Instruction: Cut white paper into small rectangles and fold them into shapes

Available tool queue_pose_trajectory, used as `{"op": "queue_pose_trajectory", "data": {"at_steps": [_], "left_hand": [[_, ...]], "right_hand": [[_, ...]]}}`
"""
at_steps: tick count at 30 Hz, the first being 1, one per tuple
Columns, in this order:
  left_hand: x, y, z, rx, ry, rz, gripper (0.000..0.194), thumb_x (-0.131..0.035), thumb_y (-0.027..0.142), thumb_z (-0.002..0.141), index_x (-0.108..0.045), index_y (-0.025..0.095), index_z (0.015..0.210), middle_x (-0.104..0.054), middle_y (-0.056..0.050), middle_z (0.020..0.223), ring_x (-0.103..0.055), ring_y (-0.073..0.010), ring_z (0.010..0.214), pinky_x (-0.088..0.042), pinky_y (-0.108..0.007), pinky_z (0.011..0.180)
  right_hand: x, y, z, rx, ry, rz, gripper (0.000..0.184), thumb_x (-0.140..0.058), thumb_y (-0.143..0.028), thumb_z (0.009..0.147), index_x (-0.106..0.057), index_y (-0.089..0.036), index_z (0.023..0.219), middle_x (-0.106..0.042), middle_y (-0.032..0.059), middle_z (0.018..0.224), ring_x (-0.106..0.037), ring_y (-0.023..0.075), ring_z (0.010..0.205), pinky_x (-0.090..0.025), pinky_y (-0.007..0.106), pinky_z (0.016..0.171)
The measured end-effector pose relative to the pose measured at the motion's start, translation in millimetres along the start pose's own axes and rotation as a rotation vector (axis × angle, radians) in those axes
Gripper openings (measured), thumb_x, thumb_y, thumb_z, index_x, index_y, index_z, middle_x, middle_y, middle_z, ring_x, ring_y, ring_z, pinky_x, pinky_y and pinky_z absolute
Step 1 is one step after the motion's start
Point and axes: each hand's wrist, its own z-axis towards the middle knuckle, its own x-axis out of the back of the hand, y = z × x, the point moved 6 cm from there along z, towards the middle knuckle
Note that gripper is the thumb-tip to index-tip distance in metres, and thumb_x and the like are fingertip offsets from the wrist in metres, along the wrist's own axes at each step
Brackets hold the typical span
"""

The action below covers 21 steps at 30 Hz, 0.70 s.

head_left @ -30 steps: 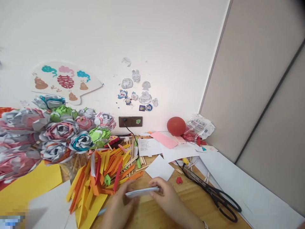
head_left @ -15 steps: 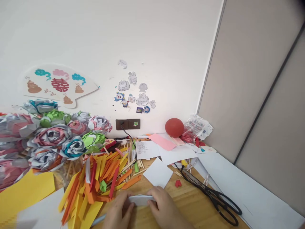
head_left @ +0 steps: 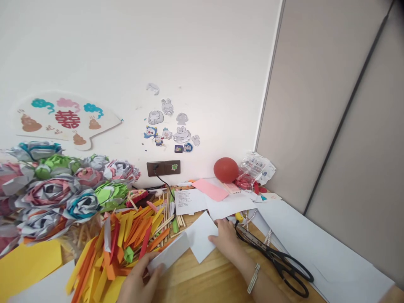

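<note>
My left hand (head_left: 139,281) is at the bottom centre, fingers closed on a folded white paper strip (head_left: 169,253) that lies slanted over the edge of the pile of folded coloured strips (head_left: 126,242). My right hand (head_left: 225,237), a bracelet at its wrist, has reached forward to a white square sheet (head_left: 202,237) on the wooden table (head_left: 208,282). Its fingers rest on the sheet's right edge, slightly curled. Black scissors (head_left: 277,263) lie just right of that hand.
Paper roses (head_left: 59,191) crowd the left. Yellow paper (head_left: 27,263) lies at the lower left. A red balloon (head_left: 225,169), a plastic packet (head_left: 257,168), pink paper (head_left: 210,189) and white sheets (head_left: 315,252) sit at the back and right. A wall socket (head_left: 163,168) has a cable plugged in.
Both hands held the folded white strip together before. Now my right hand has let go and moved forward to the white square sheet, while the left keeps the strip. The view has shifted right.
</note>
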Motion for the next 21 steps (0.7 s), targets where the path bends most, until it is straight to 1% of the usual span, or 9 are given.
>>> {"op": "queue_pose_trajectory", "data": {"at_steps": [4, 7, 11, 13, 15, 17, 18, 20, 21], "left_hand": [[3.9, 0, 8, 0.081, 0.024, -0.117, 0.028, -0.053, 0.041, 0.073, -0.056, 0.023, 0.093, -0.072, -0.001, 0.082, -0.069, -0.0238, 0.080, -0.053, -0.029, 0.068], [-5.4, 8, 22, 0.085, -0.027, -0.113, 0.030, -0.054, 0.034, 0.067, -0.056, 0.018, 0.093, -0.072, -0.003, 0.079, -0.070, -0.0236, 0.074, -0.054, -0.029, 0.063], [-22.5, 37, 50, -0.091, -0.002, 0.126, 0.028, -0.050, 0.025, 0.066, -0.060, 0.016, 0.090, -0.071, -0.004, 0.076, -0.069, -0.0233, 0.069, -0.055, -0.034, 0.066], [-30.5, 52, 62, -0.155, 0.027, 0.165, 0.031, -0.050, 0.020, 0.064, -0.061, 0.014, 0.092, -0.070, -0.008, 0.085, -0.067, -0.0265, 0.084, -0.052, -0.039, 0.078], [-35.4, 73, 67, -0.244, 0.060, 0.194, 0.035, -0.050, 0.017, 0.064, -0.062, 0.014, 0.097, -0.065, -0.014, 0.109, -0.057, -0.0304, 0.110, -0.041, -0.044, 0.096], [-37.8, 96, 60, -0.339, 0.085, 0.215, 0.034, -0.053, 0.019, 0.066, -0.064, 0.014, 0.098, -0.057, -0.017, 0.123, -0.043, -0.0344, 0.124, -0.028, -0.050, 0.105], [-38.5, 107, 52, -0.379, 0.091, 0.217, 0.033, -0.054, 0.022, 0.068, -0.065, 0.015, 0.098, -0.056, -0.018, 0.124, -0.040, -0.0357, 0.126, -0.025, -0.052, 0.107], [-40.9, 125, 25, -0.483, 0.064, 0.139, 0.033, -0.053, 0.032, 0.074, -0.065, 0.018, 0.102, -0.061, -0.015, 0.119, -0.048, -0.0355, 0.119, -0.034, -0.054, 0.102], [-45.3, 126, 9, -0.472, -0.021, 0.048, 0.037, -0.049, 0.036, 0.079, -0.062, 0.022, 0.111, -0.061, -0.011, 0.120, -0.050, -0.0322, 0.118, -0.040, -0.051, 0.098]], "right_hand": [[9, 1, -3, 0.047, 0.012, 0.115, 0.015, -0.058, -0.012, 0.067, -0.065, -0.018, 0.079, -0.066, 0.0072, 0.089, -0.058, 0.0234, 0.086, -0.041, 0.030, 0.076], [32, 9, -1, 0.024, 0.086, 0.185, 0.015, -0.046, -0.014, 0.076, -0.060, -0.019, 0.075, -0.064, 0.0053, 0.078, -0.057, 0.0206, 0.076, -0.040, 0.028, 0.068], [64, 24, 4, -0.051, 0.226, 0.251, 0.019, -0.035, -0.022, 0.082, -0.054, -0.019, 0.082, -0.062, 0.0077, 0.078, -0.055, 0.0228, 0.073, -0.039, 0.031, 0.065], [73, 29, 5, -0.070, 0.273, 0.293, 0.020, -0.033, -0.024, 0.082, -0.052, -0.019, 0.084, -0.063, 0.0087, 0.082, -0.055, 0.0229, 0.075, -0.040, 0.031, 0.065], [78, 31, 6, -0.083, 0.307, 0.333, 0.022, -0.032, -0.025, 0.082, -0.052, -0.018, 0.085, -0.064, 0.0097, 0.085, -0.057, 0.0230, 0.078, -0.041, 0.030, 0.066], [80, 32, 5, -0.093, 0.331, 0.360, 0.023, -0.032, -0.025, 0.081, -0.053, -0.018, 0.085, -0.064, 0.0105, 0.086, -0.058, 0.0235, 0.080, -0.042, 0.031, 0.067], [80, 32, 5, -0.097, 0.340, 0.369, 0.023, -0.032, -0.025, 0.080, -0.053, -0.018, 0.085, -0.065, 0.0107, 0.086, -0.058, 0.0238, 0.080, -0.042, 0.031, 0.067], [80, 30, 4, -0.100, 0.349, 0.380, 0.023, -0.033, -0.025, 0.079, -0.055, -0.018, 0.084, -0.065, 0.0103, 0.085, -0.058, 0.0241, 0.080, -0.042, 0.031, 0.068], [79, 29, 3, -0.098, 0.348, 0.384, 0.023, -0.034, -0.025, 0.079, -0.056, -0.018, 0.084, -0.066, 0.0098, 0.085, -0.058, 0.0241, 0.080, -0.042, 0.031, 0.068]]}}
